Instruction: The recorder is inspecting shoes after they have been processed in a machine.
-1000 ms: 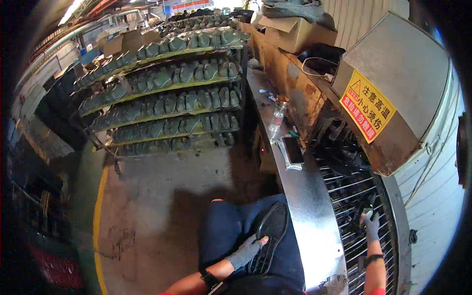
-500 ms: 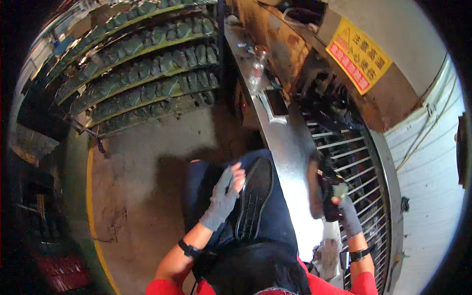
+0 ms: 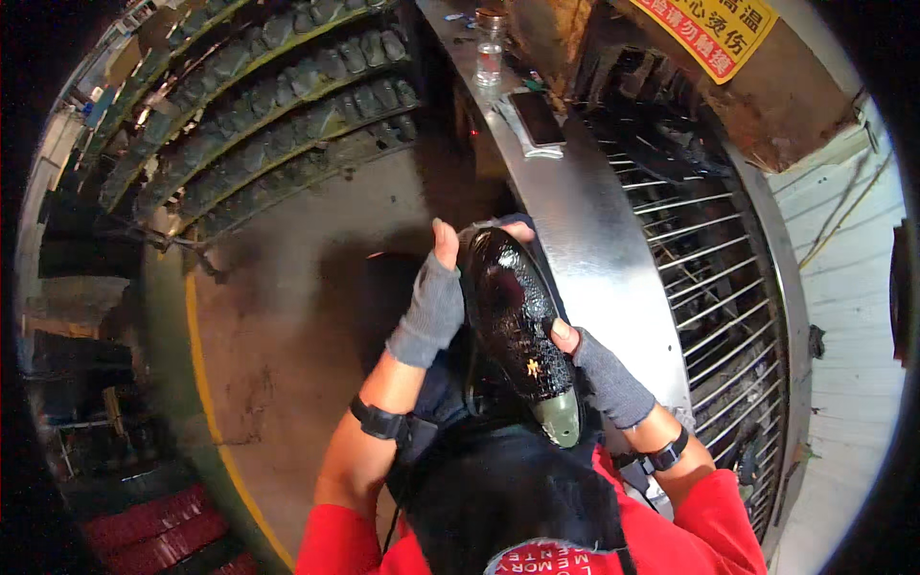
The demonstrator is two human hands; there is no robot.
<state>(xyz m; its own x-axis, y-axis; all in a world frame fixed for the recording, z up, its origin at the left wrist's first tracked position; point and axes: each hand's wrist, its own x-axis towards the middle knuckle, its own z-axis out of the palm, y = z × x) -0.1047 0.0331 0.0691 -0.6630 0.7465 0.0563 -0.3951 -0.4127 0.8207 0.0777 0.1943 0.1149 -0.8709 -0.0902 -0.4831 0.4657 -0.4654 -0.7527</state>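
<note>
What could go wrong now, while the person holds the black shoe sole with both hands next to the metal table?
The glossy black sole is gripped only at its ends by the left hand and right hand; it could slip. The fingerless gloves leave fingertips bare against its wet-looking surface. A phone and small bottle near the metal table's edge might get knocked.

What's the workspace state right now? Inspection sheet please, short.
Surface: steel bench beside a wire-rod conveyor.
Job's things: glossy black shoe, sole up, grey-green last end toward the person.
Clutter: phone on a white cloth, small clear bottle.
Grippers: left hand and right hand, grey fingerless gloves, both gripping the shoe.
Cables: wires on the white wall.
Surroundings: racks of shoe lasts, yellow floor line, yellow warning sign.
</note>
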